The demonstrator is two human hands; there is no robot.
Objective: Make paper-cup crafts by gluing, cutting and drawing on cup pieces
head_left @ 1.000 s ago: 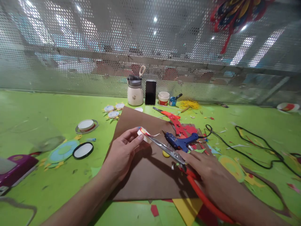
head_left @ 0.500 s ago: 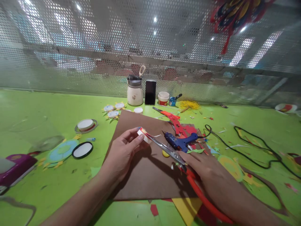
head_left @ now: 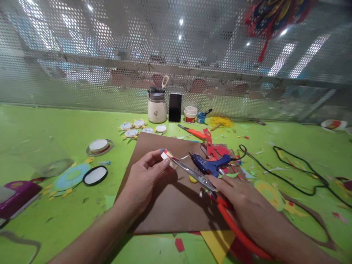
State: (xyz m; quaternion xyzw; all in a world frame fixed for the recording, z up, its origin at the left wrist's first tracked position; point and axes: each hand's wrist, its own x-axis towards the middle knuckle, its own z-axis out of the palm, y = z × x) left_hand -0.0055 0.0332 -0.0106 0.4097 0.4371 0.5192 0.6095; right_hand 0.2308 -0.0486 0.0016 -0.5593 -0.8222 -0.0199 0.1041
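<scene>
Between the thumb and fingers of my left hand (head_left: 145, 176) is a small white piece with a red and yellow edge (head_left: 165, 156), perhaps paper or card. My right hand (head_left: 236, 194) is wrapped round the red handles of a pair of scissors (head_left: 196, 176). Their metal blades point left, with the tips at the small piece; whether they bite into it I cannot tell. Below both hands lies a brown cardboard sheet (head_left: 170, 216). A blue glue gun (head_left: 210, 165) rests on it just beyond my right hand, near a small yellow disc (head_left: 193, 179).
Red paper cutouts (head_left: 211, 146) and an orange-handled cutter (head_left: 195, 132) lie past the glue gun. A black cord (head_left: 291, 189) loops to the right. A flask (head_left: 157, 106), phone (head_left: 175, 107) and paint pots stand at the back. A purple tool (head_left: 20, 198) and a blue paper turtle (head_left: 71, 178) lie left.
Both hands keep nearly the same pose, with the scissor tips still at the small piece. The red cutout strip behind the glue gun has shifted, baring more of the orange cutter.
</scene>
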